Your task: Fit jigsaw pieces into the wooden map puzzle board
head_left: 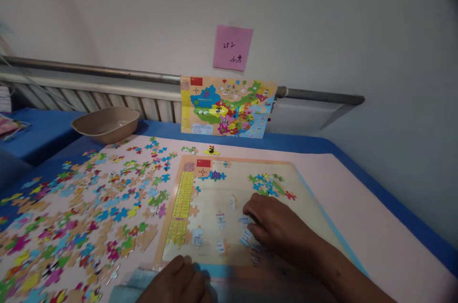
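A puzzle board [304,188] lies flat, with pieces fitted along its left strip and at its upper left corner. My right hand [274,224] is over the board, fingers curled together beside several light-blue puzzle pieces with print [246,237]. Whatever its fingertips may pinch is hidden. At the board's lower edge rests my left hand [181,281], its fingers bent inward and their tips out of sight. Loose on the board are a printed pale piece [197,237], another with a tan side [222,246], and a cluster of green and blue pieces [266,184].
Many loose puzzle pieces [103,198] spread over the pink sheet to the left. A tan basin [107,126] stands behind them. The map picture [227,107] leans upright against the wall rail [322,96]. A pink note [232,48] is on the wall.
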Demonstrator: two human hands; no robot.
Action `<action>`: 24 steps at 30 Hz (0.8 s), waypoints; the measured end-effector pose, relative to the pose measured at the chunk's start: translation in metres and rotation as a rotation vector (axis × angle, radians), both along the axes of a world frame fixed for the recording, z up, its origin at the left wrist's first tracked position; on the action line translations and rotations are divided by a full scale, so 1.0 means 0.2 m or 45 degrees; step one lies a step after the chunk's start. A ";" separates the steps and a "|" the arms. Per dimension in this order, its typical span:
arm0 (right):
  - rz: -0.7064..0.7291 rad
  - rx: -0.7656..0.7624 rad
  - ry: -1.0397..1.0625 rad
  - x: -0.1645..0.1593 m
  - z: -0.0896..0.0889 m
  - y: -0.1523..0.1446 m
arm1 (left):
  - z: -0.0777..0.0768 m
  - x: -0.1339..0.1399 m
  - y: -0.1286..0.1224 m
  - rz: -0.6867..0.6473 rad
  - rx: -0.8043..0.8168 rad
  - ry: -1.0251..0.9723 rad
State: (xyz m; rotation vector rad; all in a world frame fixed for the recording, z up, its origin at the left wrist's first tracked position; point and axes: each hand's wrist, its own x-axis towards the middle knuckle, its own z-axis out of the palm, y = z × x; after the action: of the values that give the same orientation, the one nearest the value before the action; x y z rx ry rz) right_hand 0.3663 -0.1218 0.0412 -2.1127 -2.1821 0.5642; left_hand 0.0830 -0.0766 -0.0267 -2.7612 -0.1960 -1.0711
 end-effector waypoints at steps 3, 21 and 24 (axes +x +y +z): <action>-0.011 0.003 -0.016 -0.01 0.00 0.01 | 0.01 0.01 0.00 0.010 -0.025 -0.008; 0.012 0.028 -0.101 -0.02 -0.03 0.01 | 0.02 0.00 -0.01 0.002 -0.017 0.015; 0.072 0.180 -0.062 -0.06 -0.04 0.00 | 0.02 0.00 -0.01 -0.010 -0.028 0.009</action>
State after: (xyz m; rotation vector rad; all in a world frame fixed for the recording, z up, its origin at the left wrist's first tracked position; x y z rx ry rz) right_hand 0.3541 -0.1223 0.0339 -2.0196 -2.2410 0.3539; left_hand 0.0836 -0.0780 -0.0236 -2.7872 -0.1970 -1.0673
